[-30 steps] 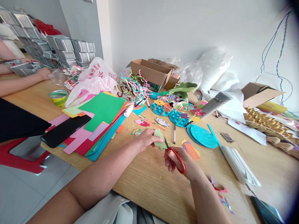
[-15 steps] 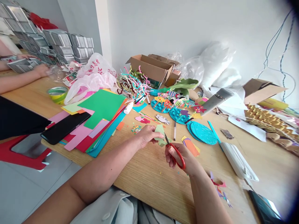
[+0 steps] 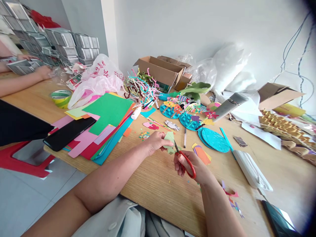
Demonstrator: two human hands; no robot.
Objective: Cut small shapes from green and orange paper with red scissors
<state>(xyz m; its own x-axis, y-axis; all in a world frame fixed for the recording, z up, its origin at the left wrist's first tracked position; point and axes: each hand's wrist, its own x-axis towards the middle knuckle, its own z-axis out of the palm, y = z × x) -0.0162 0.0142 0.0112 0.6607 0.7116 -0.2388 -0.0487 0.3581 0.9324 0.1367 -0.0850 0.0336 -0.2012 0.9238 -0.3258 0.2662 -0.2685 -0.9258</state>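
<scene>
Over the middle of the table, my left hand [image 3: 158, 144] pinches a small piece of light green paper [image 3: 169, 137] between thumb and fingers. My right hand [image 3: 187, 164] is wrapped round the red handles of a pair of scissors [image 3: 190, 166]. The dark blades point up and left and lie against the right edge of the green paper. Just behind the hands are a pen [image 3: 185, 137], a white fish cutout [image 3: 172, 125] and pink and red paper cutouts [image 3: 151, 125]. A small heap of colourful bits [image 3: 144, 136] lies beyond my left wrist.
Left of me lies a stack of coloured paper [image 3: 111, 110] with a black phone [image 3: 70, 133] on it. Blue discs [image 3: 214, 140], orange paper [image 3: 202, 154], a white case [image 3: 251, 169] and paper scraps [image 3: 232, 197] are on the right. Another person's hand [image 3: 43, 72] works at far left.
Almost nothing differs. The scissors and green paper stay together in nearly the same spot, and the view has shifted very slightly.
</scene>
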